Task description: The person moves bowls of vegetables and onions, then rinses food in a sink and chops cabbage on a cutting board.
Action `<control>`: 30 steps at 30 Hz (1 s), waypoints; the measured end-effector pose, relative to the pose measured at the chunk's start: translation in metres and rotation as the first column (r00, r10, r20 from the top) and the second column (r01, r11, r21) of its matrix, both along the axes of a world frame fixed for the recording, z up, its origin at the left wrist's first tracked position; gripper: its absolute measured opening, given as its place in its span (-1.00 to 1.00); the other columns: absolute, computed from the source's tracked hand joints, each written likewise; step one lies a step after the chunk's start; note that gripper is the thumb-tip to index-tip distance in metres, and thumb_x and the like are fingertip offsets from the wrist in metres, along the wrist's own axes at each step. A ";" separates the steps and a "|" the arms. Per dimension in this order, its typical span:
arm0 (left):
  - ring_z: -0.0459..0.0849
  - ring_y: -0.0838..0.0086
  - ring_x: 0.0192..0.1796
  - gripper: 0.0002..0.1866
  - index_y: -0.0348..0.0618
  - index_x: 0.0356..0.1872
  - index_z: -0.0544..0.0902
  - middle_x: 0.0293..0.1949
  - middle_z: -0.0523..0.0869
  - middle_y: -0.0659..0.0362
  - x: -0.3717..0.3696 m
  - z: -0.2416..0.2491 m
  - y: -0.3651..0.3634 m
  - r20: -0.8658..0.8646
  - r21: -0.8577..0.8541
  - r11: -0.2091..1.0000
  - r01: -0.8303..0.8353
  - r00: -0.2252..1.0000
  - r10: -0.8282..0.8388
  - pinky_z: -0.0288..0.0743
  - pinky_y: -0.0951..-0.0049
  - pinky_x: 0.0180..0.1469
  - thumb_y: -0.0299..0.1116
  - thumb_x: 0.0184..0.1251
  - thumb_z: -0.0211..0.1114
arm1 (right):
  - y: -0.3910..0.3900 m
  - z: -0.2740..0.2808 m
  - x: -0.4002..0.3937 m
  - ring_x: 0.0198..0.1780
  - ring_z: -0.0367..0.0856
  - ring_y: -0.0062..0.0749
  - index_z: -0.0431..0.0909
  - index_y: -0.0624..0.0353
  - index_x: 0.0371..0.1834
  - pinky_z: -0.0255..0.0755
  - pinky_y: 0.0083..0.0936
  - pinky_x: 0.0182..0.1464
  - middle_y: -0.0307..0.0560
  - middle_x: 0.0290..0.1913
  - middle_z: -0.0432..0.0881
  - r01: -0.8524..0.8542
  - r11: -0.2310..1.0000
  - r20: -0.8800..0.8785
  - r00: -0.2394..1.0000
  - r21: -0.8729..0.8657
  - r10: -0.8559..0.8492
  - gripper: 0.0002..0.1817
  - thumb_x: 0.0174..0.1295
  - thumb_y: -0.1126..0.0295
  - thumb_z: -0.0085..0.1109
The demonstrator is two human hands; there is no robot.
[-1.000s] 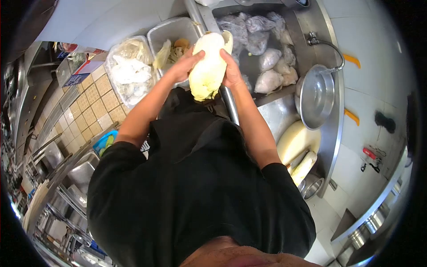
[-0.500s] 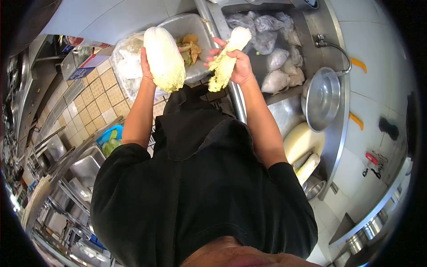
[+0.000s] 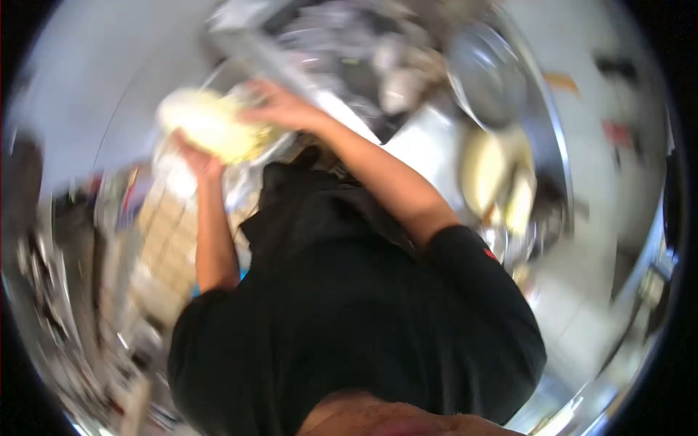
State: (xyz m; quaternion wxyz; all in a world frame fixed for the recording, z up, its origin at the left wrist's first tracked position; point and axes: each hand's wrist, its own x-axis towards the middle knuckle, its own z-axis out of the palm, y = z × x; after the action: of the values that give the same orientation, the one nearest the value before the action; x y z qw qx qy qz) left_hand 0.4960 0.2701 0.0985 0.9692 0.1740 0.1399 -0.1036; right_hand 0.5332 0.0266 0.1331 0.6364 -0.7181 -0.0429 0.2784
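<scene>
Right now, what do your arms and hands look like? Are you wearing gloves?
No gloves: my left hand and right hand are bare, and so are my forearms. My short sleeves are black, with a small red mark on the right one. It's too blurry to see nails.

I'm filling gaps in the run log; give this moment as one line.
left hand: holding cabbage | right hand: beside cabbage, contact unclear | metal bowl: right side of view | image: motion-blurred
</scene>
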 end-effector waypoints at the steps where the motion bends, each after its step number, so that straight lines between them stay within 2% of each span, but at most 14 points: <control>1: 0.26 0.02 0.50 -0.09 -0.05 0.51 0.26 0.49 0.34 0.03 0.008 0.019 -0.026 0.002 0.049 0.997 0.060 0.998 -0.060 0.09 -0.13 0.54 0.20 0.24 0.36 | -0.012 0.021 -0.014 0.36 0.42 -0.18 0.21 0.32 0.49 0.30 -0.36 0.41 0.12 0.39 0.42 0.005 0.994 0.029 1.000 0.110 -0.008 0.03 0.08 -0.03 0.51; 4: 0.28 0.03 0.50 -0.05 -0.19 0.49 0.24 0.47 0.34 -0.04 0.020 0.049 -0.104 0.065 0.285 0.941 0.184 0.975 -0.210 0.14 -0.09 0.53 0.11 0.20 0.44 | -0.057 0.039 -0.053 0.27 0.53 -0.23 0.25 0.29 0.48 0.39 -0.39 0.33 0.09 0.31 0.52 0.196 0.961 0.178 0.957 0.195 -0.231 0.09 -0.08 0.00 0.61; 7: 0.36 0.07 0.46 -0.14 -0.23 0.47 0.27 0.43 0.39 -0.04 0.037 0.042 -0.138 0.175 0.401 0.775 0.489 0.789 -0.589 0.22 -0.03 0.50 0.02 0.27 0.42 | -0.144 0.071 -0.103 0.28 0.53 -0.21 0.25 0.28 0.48 0.38 -0.38 0.34 0.12 0.29 0.53 0.323 0.946 0.229 0.922 -0.014 -0.311 0.15 -0.19 0.01 0.65; 10: 0.43 0.11 0.41 -0.24 -0.23 0.44 0.30 0.38 0.46 -0.01 0.040 0.027 -0.196 -0.006 0.482 0.583 0.653 0.668 -0.744 0.27 0.01 0.47 -0.05 0.35 0.36 | -0.211 0.089 -0.158 0.28 0.53 -0.18 0.23 0.26 0.50 0.36 -0.38 0.36 0.13 0.29 0.53 0.400 0.897 0.385 0.870 -0.187 -0.308 0.18 -0.22 0.03 0.66; 13: 0.45 0.16 0.41 -0.29 -0.19 0.43 0.34 0.37 0.49 0.04 0.012 0.030 -0.288 -0.029 0.424 0.480 0.768 0.542 -0.840 0.34 0.02 0.42 0.04 0.43 0.25 | -0.261 0.094 -0.216 0.31 0.51 -0.12 0.29 0.23 0.49 0.34 -0.36 0.38 0.17 0.29 0.54 0.554 0.828 0.249 0.817 -0.088 -0.520 0.11 -0.13 -0.06 0.61; 14: 0.47 0.17 0.39 -0.30 -0.18 0.43 0.35 0.36 0.52 0.06 -0.007 0.045 -0.317 -0.037 0.401 0.488 0.775 0.546 -0.837 0.38 0.02 0.39 0.04 0.43 0.26 | -0.282 0.088 -0.240 0.26 0.54 -0.15 0.34 0.19 0.48 0.37 -0.35 0.34 0.17 0.25 0.58 0.673 0.739 0.128 0.730 0.034 -0.671 -0.03 0.05 -0.07 0.50; 15: 0.49 0.18 0.37 -0.31 -0.17 0.42 0.36 0.34 0.54 0.08 -0.028 0.058 -0.342 -0.048 0.377 0.497 0.782 0.552 -0.832 0.42 0.03 0.36 0.03 0.42 0.26 | -0.304 0.096 -0.267 0.19 0.58 -0.15 0.43 0.19 0.41 0.42 -0.35 0.26 0.19 0.20 0.60 0.815 0.579 0.057 0.580 -0.030 -0.813 -0.18 0.19 -0.10 0.38; 16: 0.50 0.17 0.36 -0.32 -0.17 0.42 0.36 0.34 0.53 0.06 -0.043 0.062 -0.363 -0.045 0.358 0.495 0.792 0.544 -0.838 0.43 -0.02 0.34 0.01 0.42 0.27 | -0.332 0.064 -0.298 0.16 0.60 -0.11 0.51 0.23 0.31 0.45 -0.32 0.20 0.25 0.17 0.60 0.926 0.348 0.329 0.377 -0.145 -0.866 -0.25 0.26 -0.16 0.28; 17: 0.51 0.16 0.36 -0.32 -0.18 0.42 0.35 0.34 0.53 0.04 -0.056 0.064 -0.384 -0.043 0.337 0.495 0.801 0.538 -0.842 0.45 -0.08 0.32 -0.02 0.42 0.28 | -0.351 0.051 -0.330 0.19 0.59 -0.05 0.61 0.27 0.12 0.45 -0.30 0.20 0.27 0.08 0.61 0.927 0.053 0.397 0.210 -0.370 -0.894 -0.31 0.20 -0.16 0.34; 18: 0.52 0.15 0.35 -0.33 -0.19 0.42 0.35 0.34 0.53 0.03 -0.068 0.064 -0.404 -0.040 0.313 0.495 0.811 0.531 -0.846 0.46 -0.13 0.30 -0.05 0.41 0.29 | -0.366 0.056 -0.365 0.16 0.60 0.03 0.59 0.27 0.08 0.48 -0.23 0.15 0.28 -0.02 0.61 0.715 -0.188 0.593 0.370 -0.673 -0.715 -0.41 0.20 -0.02 0.34; 20: 0.51 0.15 0.35 -0.34 -0.13 0.42 0.35 0.34 0.52 0.02 -0.090 0.065 -0.438 -0.058 0.355 0.445 0.822 0.494 -0.867 0.47 -0.15 0.29 -0.08 0.40 0.32 | -0.383 0.048 -0.416 0.12 0.60 0.16 0.48 0.25 0.09 0.50 -0.10 0.10 0.27 -0.09 0.59 0.399 -0.288 0.464 0.466 -0.870 -0.754 -0.50 0.17 0.17 0.31; 25: 0.52 0.15 0.34 -0.35 -0.14 0.39 0.38 0.32 0.54 0.06 -0.145 0.067 -0.520 -0.069 0.445 0.364 0.818 0.437 -0.897 0.47 -0.11 0.26 -0.09 0.38 0.35 | -0.422 0.016 -0.455 0.11 0.59 0.27 0.30 0.20 0.09 0.48 0.01 0.13 0.34 -0.07 0.62 0.611 -0.091 0.354 0.325 -0.786 -0.877 -0.52 0.15 0.32 0.22; 27: 0.55 0.16 0.30 -0.34 -0.16 0.38 0.38 0.30 0.55 0.05 -0.160 0.061 -0.550 -0.024 0.422 0.392 0.818 0.442 -0.897 0.48 -0.13 0.22 -0.15 0.34 0.41 | -0.421 0.059 -0.455 0.07 0.62 0.28 0.30 0.25 0.13 0.48 -0.01 0.13 0.38 -0.05 0.65 0.591 -0.054 0.277 0.293 -0.805 -0.915 -0.50 0.15 0.32 0.18; 30: 0.60 0.20 0.22 -0.29 -0.23 0.34 0.40 0.23 0.59 0.02 -0.172 0.047 -0.585 0.004 0.743 0.328 0.583 0.486 -0.874 0.49 0.04 0.21 -0.20 0.23 0.51 | -0.424 0.068 -0.479 0.08 0.62 0.29 0.31 0.32 0.24 0.45 -0.03 0.15 0.37 -0.04 0.66 0.752 -0.025 0.290 0.224 -0.659 -0.931 -0.40 0.15 0.29 0.19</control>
State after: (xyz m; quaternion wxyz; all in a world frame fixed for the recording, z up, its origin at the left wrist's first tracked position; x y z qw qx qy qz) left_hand 0.3244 -0.3145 0.1455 0.6839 0.5623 -0.1354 -0.4446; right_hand 0.0547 -0.3974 0.2013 0.3458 -0.7237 0.5896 -0.0953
